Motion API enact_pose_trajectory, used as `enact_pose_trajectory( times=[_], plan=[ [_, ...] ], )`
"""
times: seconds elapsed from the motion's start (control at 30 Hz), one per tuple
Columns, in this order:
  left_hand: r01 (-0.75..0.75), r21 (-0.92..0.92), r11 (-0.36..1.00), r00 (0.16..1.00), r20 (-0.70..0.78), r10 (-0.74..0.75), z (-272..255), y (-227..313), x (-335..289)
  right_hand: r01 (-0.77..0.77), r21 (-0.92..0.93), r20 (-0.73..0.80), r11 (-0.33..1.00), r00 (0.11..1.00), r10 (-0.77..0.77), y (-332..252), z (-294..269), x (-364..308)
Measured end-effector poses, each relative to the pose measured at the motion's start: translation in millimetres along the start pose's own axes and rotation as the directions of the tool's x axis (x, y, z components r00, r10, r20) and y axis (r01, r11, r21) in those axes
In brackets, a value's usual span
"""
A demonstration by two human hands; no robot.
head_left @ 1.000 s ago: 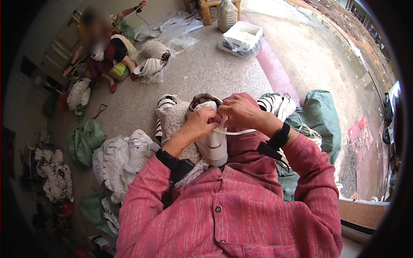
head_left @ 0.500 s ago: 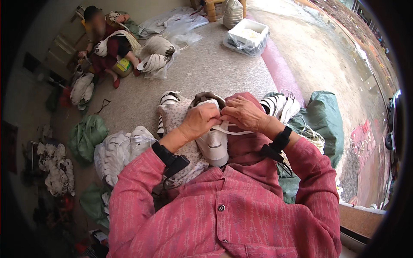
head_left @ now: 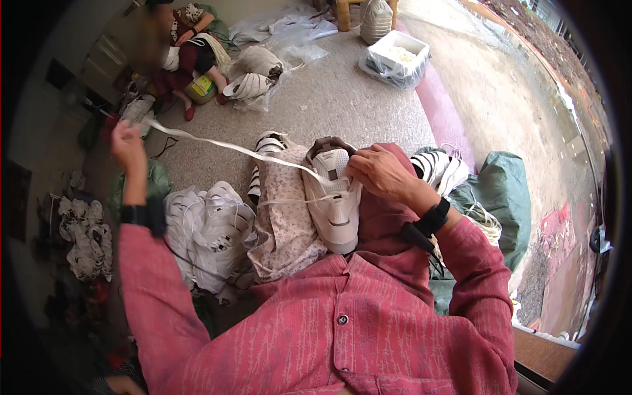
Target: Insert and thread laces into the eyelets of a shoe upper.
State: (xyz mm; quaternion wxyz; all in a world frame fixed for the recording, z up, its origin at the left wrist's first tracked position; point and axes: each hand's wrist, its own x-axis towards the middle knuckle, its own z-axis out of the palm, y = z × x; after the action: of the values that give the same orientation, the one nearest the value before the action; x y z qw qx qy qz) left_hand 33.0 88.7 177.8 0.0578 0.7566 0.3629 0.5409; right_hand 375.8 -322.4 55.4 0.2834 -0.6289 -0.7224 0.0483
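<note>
A white sneaker [head_left: 334, 214] rests on my lap with its toe toward me and its dark-lined opening away from me. From its eyelets a flat white shoelace [head_left: 224, 143] stretches up to the left, taut. My left hand [head_left: 130, 150], slightly blurred, is closed on the far end of that lace, well out to the left. Closed on the right edge of the sneaker, near the eyelets, is my right hand [head_left: 382, 172]; its fingertips are partly hidden. A second, loose length of lace lies across the sneaker's front and onto the floral cloth [head_left: 284, 234] over my left leg.
White sneakers in clear plastic [head_left: 207, 230] are heaped at my left. Striped shoes [head_left: 440, 170] and a green sack [head_left: 503, 191] lie at my right. A white tub [head_left: 398, 52] stands ahead. Another person [head_left: 187, 56] sits at the far left among shoes.
My left hand has swung from the sneaker far out to the left, drawing the lace out long. My right hand has stayed at the sneaker's side. The view has shifted slightly.
</note>
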Motion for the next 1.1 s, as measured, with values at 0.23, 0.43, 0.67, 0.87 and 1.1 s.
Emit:
enact_pose_trajectory(
  times=[0.23, 0.43, 0.67, 0.87, 1.1],
  plan=[
    [0.738, 0.072, 0.671, -0.082, 0.996, -0.017, 8.9, 140.7, -213.2, 0.118, -0.234, -0.084, 0.965, 0.987, -0.141, -29.1, -12.0, 2.6],
    [0.569, -0.221, 0.792, -0.042, 0.954, 0.297, 21.3, 190.2, -244.7, 0.124, -0.262, 0.077, 0.957, 0.991, -0.108, -16.9, 13.4, 20.7],
    [0.774, 0.082, 0.628, -0.161, 0.985, 0.069, 36.2, 198.9, -248.6, -0.348, 0.456, -0.191, 0.819, 0.861, 0.472, -25.4, 34.6, 20.7],
    [0.978, -0.036, -0.207, 0.060, 0.992, 0.113, 37.4, 196.5, -250.3, -0.067, 0.924, -0.178, 0.377, 0.796, 0.578, -21.1, 1.6, -2.9],
    [0.826, -0.301, 0.476, -0.029, 0.821, 0.570, 18.1, 196.2, -230.9, 0.207, 0.978, -0.099, 0.009, 0.429, 0.898, 41.3, -58.4, -104.5]
  ],
)
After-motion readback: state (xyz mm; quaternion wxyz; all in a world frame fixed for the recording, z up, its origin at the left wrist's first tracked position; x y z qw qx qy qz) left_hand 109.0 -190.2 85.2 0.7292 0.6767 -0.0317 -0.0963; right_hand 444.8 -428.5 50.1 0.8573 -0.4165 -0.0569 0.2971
